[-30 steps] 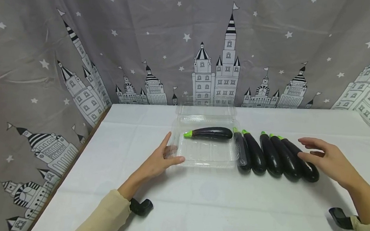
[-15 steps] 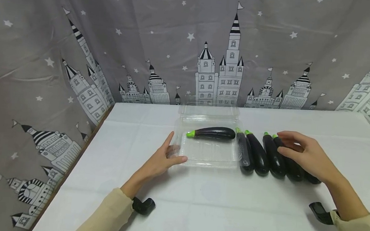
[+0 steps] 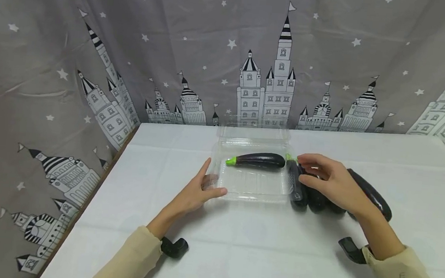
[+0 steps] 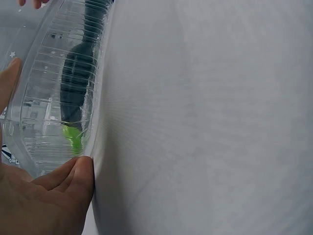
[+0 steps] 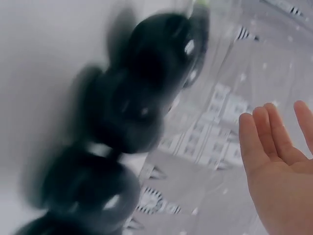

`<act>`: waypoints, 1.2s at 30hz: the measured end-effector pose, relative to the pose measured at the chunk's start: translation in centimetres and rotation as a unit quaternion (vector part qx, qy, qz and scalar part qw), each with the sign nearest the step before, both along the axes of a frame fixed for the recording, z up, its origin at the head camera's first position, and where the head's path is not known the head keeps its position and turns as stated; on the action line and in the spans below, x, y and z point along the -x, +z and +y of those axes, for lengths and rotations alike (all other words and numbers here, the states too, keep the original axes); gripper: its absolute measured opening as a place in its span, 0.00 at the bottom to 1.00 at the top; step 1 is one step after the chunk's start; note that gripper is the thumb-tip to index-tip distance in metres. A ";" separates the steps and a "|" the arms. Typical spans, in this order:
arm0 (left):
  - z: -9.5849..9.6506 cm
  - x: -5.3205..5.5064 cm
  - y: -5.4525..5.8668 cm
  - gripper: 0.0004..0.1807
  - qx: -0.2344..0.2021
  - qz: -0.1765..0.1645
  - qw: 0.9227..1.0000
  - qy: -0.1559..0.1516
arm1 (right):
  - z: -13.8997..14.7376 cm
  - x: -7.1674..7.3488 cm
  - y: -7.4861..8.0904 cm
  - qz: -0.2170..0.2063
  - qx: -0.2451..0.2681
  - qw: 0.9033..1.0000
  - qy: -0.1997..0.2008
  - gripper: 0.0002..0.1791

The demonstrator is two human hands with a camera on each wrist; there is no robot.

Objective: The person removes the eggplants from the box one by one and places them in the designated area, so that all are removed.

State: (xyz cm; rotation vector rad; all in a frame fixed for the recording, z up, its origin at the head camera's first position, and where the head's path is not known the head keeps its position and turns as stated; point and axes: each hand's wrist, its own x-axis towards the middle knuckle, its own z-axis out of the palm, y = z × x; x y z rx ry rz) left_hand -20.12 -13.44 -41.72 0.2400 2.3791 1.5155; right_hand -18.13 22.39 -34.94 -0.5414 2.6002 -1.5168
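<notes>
A clear plastic container [image 3: 253, 194] with a raised lid [image 3: 254, 134] sits on the white table. Inside lies one eggplant [image 3: 260, 160], its green stem toward the left. My left hand [image 3: 194, 194] rests at the container's near left corner, thumb along the front, fingers at the left wall. In the left wrist view its fingertips [image 4: 80, 171] touch the plastic near the stem. Right of the container several loose eggplants [image 5: 142, 107] lie side by side. My right hand [image 3: 333, 184] hovers over them, fingers loosely bent, holding nothing, and hides parts of several.
The rightmost eggplant [image 3: 372, 196] lies at an angle beyond the right forearm. A grey curtain [image 3: 199, 44] with castles and stars hangs behind the table [image 3: 245, 247]. The table's left edge [image 3: 90, 193] runs beside it.
My right hand has moved left across the row, from the rightmost eggplant to those near the container. My left hand keeps its place on the container. The head view has shifted slightly.
</notes>
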 end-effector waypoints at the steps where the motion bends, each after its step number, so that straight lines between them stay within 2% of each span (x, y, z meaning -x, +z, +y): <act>1: 0.0 0.0 0.0 0.60 0.002 0.001 1.000 0.000 | -0.5 0.0 0.1 0.003 0.001 1.000 0.006 0.26; 7: 0.1 0.0 0.0 0.60 0.007 0.001 1.000 0.000 | -3.2 0.8 -0.1 0.021 -0.002 0.999 0.037 0.26; 12: 0.1 0.2 0.0 0.60 0.003 0.003 1.000 0.000 | -4.8 2.9 -0.5 0.019 0.000 0.999 0.042 0.26; 19: 0.2 0.0 0.0 0.60 0.001 -0.004 1.000 0.004 | -6.5 6.4 -1.4 -0.034 0.005 0.999 0.028 0.27; 23: 0.1 0.0 -0.1 0.59 -0.002 -0.007 1.000 0.004 | -7.2 7.9 -1.9 -0.048 -0.014 0.999 0.013 0.27; 28: 0.0 0.0 -0.2 0.58 -0.012 -0.009 1.000 0.001 | -7.8 8.7 -2.5 -0.046 -0.032 0.998 0.010 0.27; 36: 0.1 0.0 -0.1 0.58 -0.020 -0.011 1.000 0.001 | -8.4 8.8 -3.2 -0.035 -0.052 0.998 0.018 0.27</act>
